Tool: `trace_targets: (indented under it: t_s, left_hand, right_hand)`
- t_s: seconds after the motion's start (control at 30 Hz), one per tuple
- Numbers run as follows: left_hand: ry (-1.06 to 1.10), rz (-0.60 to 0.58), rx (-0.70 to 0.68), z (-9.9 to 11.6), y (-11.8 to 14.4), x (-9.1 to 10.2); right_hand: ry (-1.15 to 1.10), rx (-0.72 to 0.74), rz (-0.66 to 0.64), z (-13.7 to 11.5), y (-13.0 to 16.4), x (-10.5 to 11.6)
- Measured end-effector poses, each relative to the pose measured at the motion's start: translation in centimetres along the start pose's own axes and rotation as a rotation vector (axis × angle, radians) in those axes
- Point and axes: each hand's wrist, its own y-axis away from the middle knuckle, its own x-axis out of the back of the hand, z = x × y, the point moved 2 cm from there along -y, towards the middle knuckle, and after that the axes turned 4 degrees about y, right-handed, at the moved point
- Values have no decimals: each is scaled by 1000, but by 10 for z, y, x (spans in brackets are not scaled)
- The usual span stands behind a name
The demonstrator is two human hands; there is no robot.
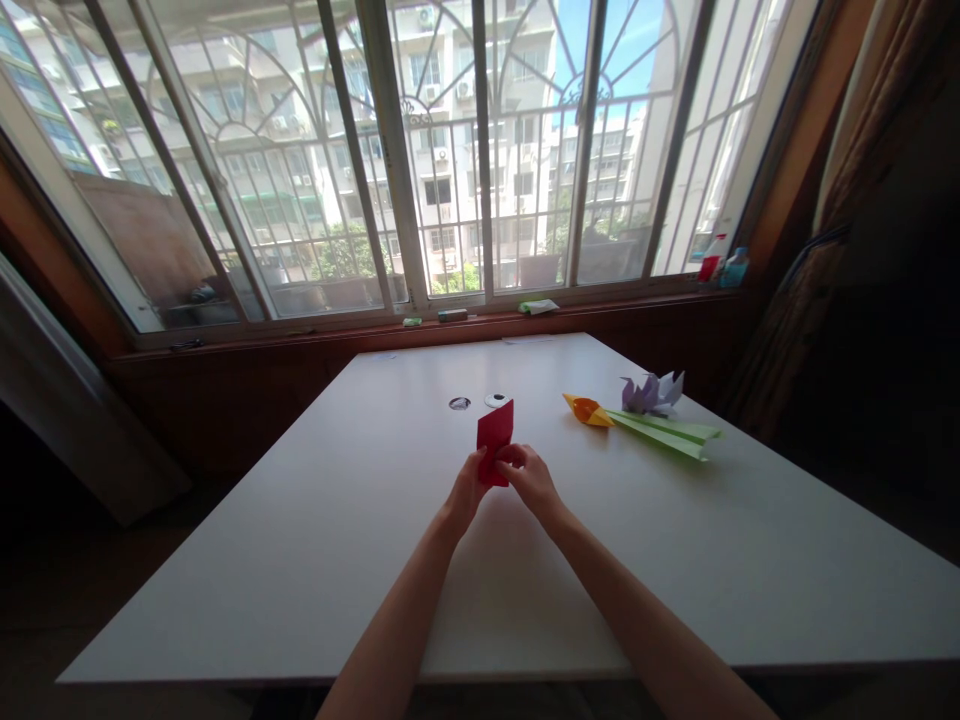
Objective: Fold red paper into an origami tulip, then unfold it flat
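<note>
A folded piece of red paper (495,428) is held up over the middle of the white table (315,560). My left hand (466,488) grips its lower left side, with some fingers hidden behind the paper. On the lower right, my right hand (529,472) pinches the paper's edge between thumb and fingers. The paper stands roughly upright, taller than it is wide.
To the right lie an orange folded paper boat (587,410), a light green folded paper plane (667,432) and purple folded paper (652,393). Two round cable holes (460,404) sit beyond my hands. Bottles (735,268) and small items line the windowsill (337,335).
</note>
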Motion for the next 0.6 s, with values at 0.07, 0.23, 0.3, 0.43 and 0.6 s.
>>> trace_targets:
  t_s: [0.07, 0.23, 0.3, 0.43, 0.6]
  left_hand:
    - [-5, 10, 4, 0, 0, 0]
    - [-2, 23, -5, 1, 1, -2]
    - [-1, 46, -24, 2, 1, -4]
    - [-10, 116, -38, 2, 2, -5]
    - [-65, 165, -56, 2, 1, -3]
  right_hand:
    - [-31, -7, -7, 2, 0, -1]
    - [-138, -18, -27, 4, -1, -3]
    - [-174, -8, -43, 4, -1, -4]
    - [-201, -15, -113, 4, 0, -6]
    - [-201, -44, -137, 4, 0, -6]
